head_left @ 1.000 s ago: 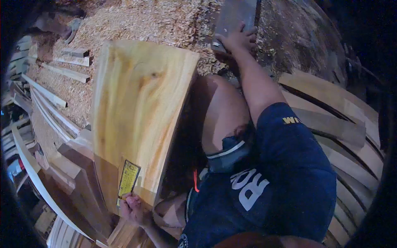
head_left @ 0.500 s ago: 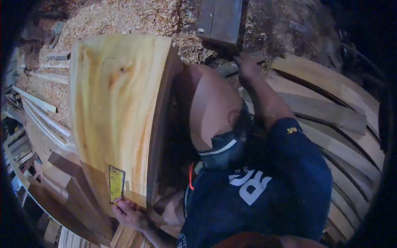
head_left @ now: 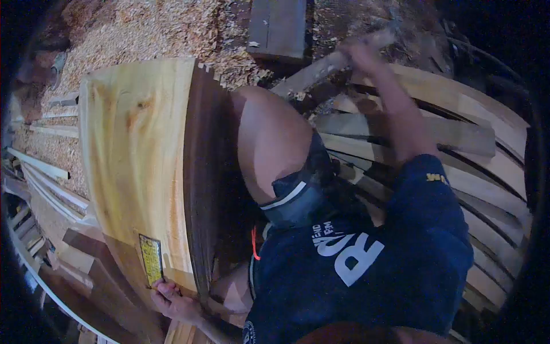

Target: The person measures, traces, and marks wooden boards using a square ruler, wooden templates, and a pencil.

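1. Two hands in view: left hand (head_left: pixel 172 301), right hand (head_left: pixel 358 54).
2. One knee (head_left: pixel 258 106) up there!
3. One yellow card (head_left: pixel 151 261), just the one.
4. One knot (head_left: pixel 142 105) showing.
5. One block (head_left: pixel 278 28) up top.
6. One orange cord (head_left: pixel 255 243).
7. And planks (head_left: pixel 464 137) on the right, more than five, too overlapped for an exact count!

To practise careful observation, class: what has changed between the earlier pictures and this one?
The right hand has let go of the dark block and moved outward, to the right, to a rough length of wood; blur hides its grip. The left hand stays at the near end of the yellow card on the broad board.
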A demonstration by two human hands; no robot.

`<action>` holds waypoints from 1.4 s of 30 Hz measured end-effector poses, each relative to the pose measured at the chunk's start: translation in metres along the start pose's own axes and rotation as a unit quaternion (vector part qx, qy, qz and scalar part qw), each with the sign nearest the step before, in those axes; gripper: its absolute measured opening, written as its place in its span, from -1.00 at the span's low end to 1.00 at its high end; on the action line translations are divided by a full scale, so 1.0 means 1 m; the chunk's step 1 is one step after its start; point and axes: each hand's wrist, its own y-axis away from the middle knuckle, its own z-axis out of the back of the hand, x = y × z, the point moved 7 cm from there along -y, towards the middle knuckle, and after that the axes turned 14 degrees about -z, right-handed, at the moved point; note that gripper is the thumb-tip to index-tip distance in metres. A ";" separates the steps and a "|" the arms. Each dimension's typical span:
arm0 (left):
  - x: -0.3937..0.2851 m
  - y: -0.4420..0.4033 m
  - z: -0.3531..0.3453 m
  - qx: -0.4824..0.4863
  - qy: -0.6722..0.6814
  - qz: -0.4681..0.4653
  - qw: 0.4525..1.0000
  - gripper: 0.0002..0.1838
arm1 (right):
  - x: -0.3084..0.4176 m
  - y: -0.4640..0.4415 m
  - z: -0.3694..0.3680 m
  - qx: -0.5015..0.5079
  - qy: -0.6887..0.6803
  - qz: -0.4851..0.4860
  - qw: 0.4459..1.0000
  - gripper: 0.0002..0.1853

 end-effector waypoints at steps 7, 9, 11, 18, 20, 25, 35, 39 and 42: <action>-0.006 -0.001 -0.001 0.023 0.001 -0.017 1.000 -0.71 | -0.148 -0.076 0.007 -0.018 -0.096 -0.194 0.976 -0.58; -0.018 -0.004 -0.005 0.027 -0.037 -0.030 0.998 -0.72 | -0.099 -0.064 -0.012 0.040 -0.110 -0.179 0.977 -0.59; -0.012 -0.002 -0.003 0.026 -0.026 -0.028 0.999 -0.74 | 0.003 -0.025 -0.045 0.144 -0.123 -0.109 0.976 -0.58; 0.019 0.003 0.003 0.002 0.127 0.057 0.990 -0.80 | 0.161 0.053 -0.023 0.059 -0.308 -0.229 0.922 -0.06; 0.012 0.005 -0.002 0.002 0.131 0.071 0.989 -0.80 | 0.142 0.021 0.031 -0.201 -0.409 -0.200 0.867 0.07; -0.007 -0.002 -0.004 0.004 0.045 0.000 0.999 -0.78 | 0.164 -0.065 0.107 -0.126 -0.441 -0.274 0.846 0.29; -0.015 -0.001 -0.008 -0.022 0.028 -0.051 0.998 -0.79 | 0.176 -0.119 0.059 -0.005 -0.309 -0.302 0.902 0.42; -0.014 -0.001 -0.007 -0.033 0.015 -0.010 0.999 -0.79 | 0.185 -0.107 0.077 0.063 -0.285 -0.399 0.870 0.37; -0.015 -0.001 -0.006 -0.032 0.033 -0.026 0.999 -0.78 | 0.194 -0.104 0.084 0.085 -0.268 -0.409 0.868 0.34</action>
